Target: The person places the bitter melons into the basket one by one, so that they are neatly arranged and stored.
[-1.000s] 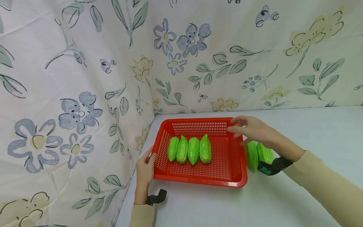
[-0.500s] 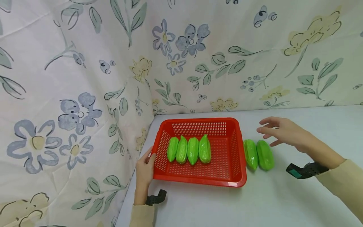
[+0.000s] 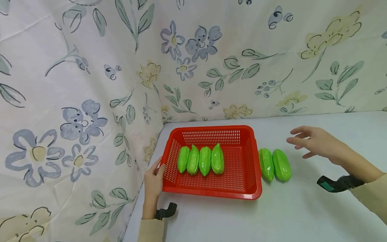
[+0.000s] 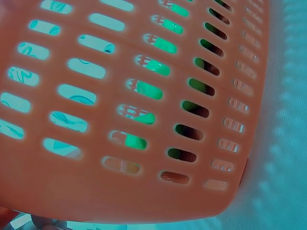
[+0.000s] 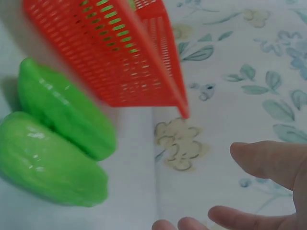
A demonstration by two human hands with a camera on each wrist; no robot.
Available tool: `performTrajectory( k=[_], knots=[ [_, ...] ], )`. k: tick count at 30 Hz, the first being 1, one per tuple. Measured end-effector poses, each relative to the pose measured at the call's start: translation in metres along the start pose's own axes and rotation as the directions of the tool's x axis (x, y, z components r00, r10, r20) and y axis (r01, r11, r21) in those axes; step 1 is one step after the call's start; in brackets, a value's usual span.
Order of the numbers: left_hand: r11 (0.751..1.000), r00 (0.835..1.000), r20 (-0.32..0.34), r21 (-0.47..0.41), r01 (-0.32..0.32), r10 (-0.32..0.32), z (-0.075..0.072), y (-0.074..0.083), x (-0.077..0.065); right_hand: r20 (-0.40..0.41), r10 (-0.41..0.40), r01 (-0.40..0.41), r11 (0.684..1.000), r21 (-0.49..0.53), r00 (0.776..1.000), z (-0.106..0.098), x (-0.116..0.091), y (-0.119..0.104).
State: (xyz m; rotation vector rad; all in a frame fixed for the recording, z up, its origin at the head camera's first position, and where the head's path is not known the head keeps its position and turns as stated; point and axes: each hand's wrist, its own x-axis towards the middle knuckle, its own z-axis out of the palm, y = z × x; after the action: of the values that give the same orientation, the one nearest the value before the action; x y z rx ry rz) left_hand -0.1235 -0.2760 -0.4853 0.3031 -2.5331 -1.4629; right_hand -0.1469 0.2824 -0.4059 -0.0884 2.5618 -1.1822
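A red plastic basket [image 3: 211, 195] with slotted walls stands on the white table in the head view. My left hand [image 3: 153, 183] holds its left rim, thumb and fingers on either side; the left wrist view is filled by the basket's outer wall [image 4: 120, 191]. Inside the basket several glossy green gourd-like vegetables [image 3: 205, 161] lie side by side. Two more, a slimmer green one [image 3: 266, 164] and a plumper green one [image 3: 282, 164], rest on the table just right of the basket. My right hand [image 3: 320, 143] hovers to their right, fingers loosely spread, holding nothing.
The white table [image 3: 211, 222] reaches forward and right of the basket. A floral cloth [image 3: 235, 84] hangs behind it and another stretch of cloth [image 3: 75, 141] hangs along the left. The basket's right half shows its bare slotted floor [image 3: 235, 168].
My right hand has moved from over the basket's right rim out to the right, past the two vegetables on the table. The left hand and basket stay in place.
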Motion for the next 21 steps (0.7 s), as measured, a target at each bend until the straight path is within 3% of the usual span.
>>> performTrajectory(
  k=[13, 21],
  knots=[
    [1.000, 1.000, -0.002, -0.007, 0.008, -0.008, -0.002, 0.000, -0.001, 0.027, 0.035, -0.032, 0.993, -0.116, 0.999, 0.038, 0.014, 0.022],
    [1.000, 1.000, 0.007, -0.030, 0.005, -0.005, -0.001, 0.000, 0.000, 0.058, 0.038, -0.030, 0.992, -0.125, 0.998, 0.053, 0.018, 0.033]
  ],
)
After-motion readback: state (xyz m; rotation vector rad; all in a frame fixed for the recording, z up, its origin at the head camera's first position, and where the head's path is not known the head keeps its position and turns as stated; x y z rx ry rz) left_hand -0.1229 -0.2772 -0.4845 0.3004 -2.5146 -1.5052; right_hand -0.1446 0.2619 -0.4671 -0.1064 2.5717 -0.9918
